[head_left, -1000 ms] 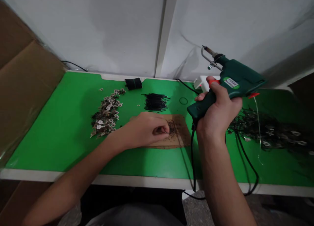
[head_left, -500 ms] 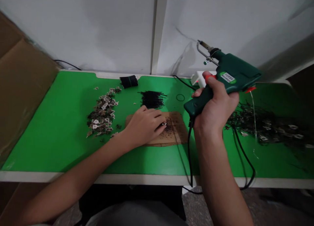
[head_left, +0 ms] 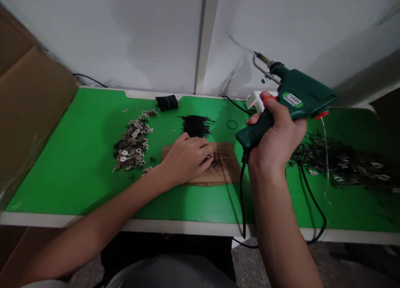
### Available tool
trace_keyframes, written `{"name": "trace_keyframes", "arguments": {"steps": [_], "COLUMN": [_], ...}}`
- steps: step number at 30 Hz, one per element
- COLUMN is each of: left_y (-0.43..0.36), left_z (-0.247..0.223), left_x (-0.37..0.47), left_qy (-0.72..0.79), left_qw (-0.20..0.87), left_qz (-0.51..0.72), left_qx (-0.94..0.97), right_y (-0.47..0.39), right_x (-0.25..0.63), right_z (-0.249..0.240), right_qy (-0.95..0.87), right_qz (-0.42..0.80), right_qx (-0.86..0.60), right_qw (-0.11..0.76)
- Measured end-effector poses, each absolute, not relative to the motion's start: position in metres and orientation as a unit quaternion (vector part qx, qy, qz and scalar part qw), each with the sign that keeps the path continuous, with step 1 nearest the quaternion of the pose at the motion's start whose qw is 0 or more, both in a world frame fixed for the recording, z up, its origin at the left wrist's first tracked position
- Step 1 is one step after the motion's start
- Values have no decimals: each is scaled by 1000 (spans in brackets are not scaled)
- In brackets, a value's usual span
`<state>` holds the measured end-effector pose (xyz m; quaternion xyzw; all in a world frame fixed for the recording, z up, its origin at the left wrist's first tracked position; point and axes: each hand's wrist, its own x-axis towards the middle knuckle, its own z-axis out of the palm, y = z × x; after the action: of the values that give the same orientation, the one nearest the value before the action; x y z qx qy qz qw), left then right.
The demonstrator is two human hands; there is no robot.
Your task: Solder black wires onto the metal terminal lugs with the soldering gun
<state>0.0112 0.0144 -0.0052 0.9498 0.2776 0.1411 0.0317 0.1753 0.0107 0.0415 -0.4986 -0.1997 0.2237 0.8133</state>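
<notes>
My right hand (head_left: 275, 134) is wrapped round the handle of a green soldering gun (head_left: 304, 94), raised above the table with its tip pointing up and left. Solder wire (head_left: 326, 155) trails from the back of the gun. Over a scorched piece of cardboard (head_left: 229, 165), my left hand (head_left: 189, 159) is closed in a pinch on a small metal part (head_left: 210, 156), mostly hidden by the fingers. Just beyond that hand lies a loose pile of short black wires (head_left: 196, 125). Small metal parts (head_left: 133, 144) are heaped to its left.
A banded bundle of black wires (head_left: 167, 103) lies at the back, with a rubber band (head_left: 232, 124) farther right. Parts with wires attached (head_left: 346, 163) are piled at the right. A white power strip (head_left: 256, 100) stands behind; a cardboard box (head_left: 34, 96) borders the left. The gun's black cord (head_left: 241, 196) hangs over the front edge.
The whole view has shifted slightly. Both hands keep nearly the same places, and the soldering gun is still held up.
</notes>
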Motion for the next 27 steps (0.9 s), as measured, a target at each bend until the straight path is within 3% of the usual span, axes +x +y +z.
{"name": "trace_keyframes", "arguments": {"steps": [18,23,27], "left_y": [15,14,14], "left_z": [4,0,-5], "left_x": [-1,-7,-4], "left_qy": [275,245,245], "left_qw": [-6,-51,-69], "left_qz": [135,140,143], "left_qx": [952,958,957], "right_y": [4,-29,-80], "right_x": [174,173,150], "right_z": [51,74,74], "right_qy": [-228,-339,-253], "right_qz": [221,139,63], "right_qx": [-504,-487,-573], "right_qw": [803,793,777]}}
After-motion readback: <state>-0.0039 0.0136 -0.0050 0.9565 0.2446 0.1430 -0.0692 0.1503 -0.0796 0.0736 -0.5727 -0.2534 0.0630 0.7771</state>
